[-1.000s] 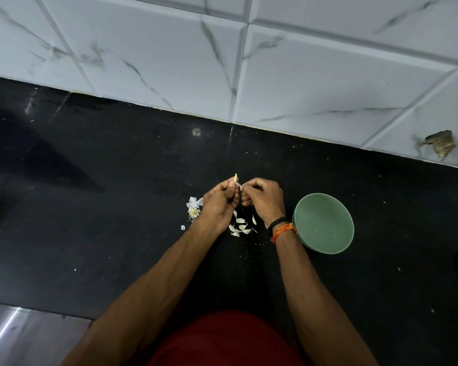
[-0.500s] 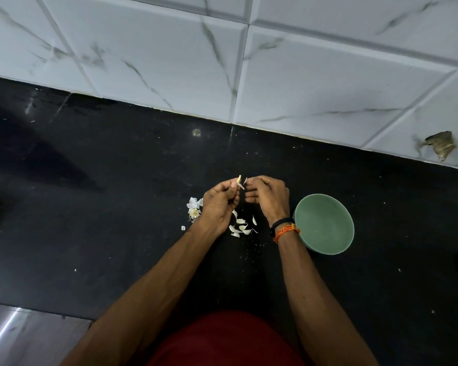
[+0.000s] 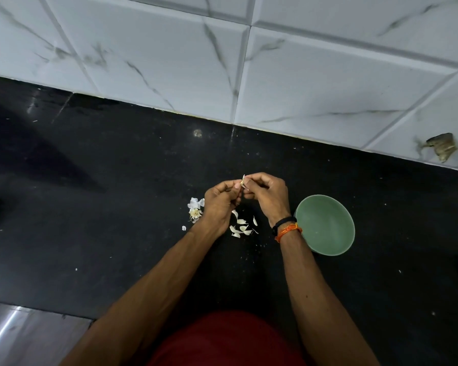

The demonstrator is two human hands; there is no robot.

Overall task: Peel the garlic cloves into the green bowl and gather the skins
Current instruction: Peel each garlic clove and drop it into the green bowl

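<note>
Above the black counter, my left hand and my right hand meet fingertip to fingertip and both pinch one small garlic clove, mostly hidden by the fingers. A sliver of its skin sticks up between them. Several loose garlic cloves lie on the counter just under the hands. A clump of white skins with the root stub sits left of my left hand. The green bowl stands right of my right wrist and looks empty.
The black counter ends at a white tiled wall behind. A stray skin bit lies near the left forearm. A steel edge shows at the lower left. A brown chip marks the wall at the right.
The hands drew a little apart half a second ago and have closed together again on the clove. The bowl, loose cloves and skins have not moved.
</note>
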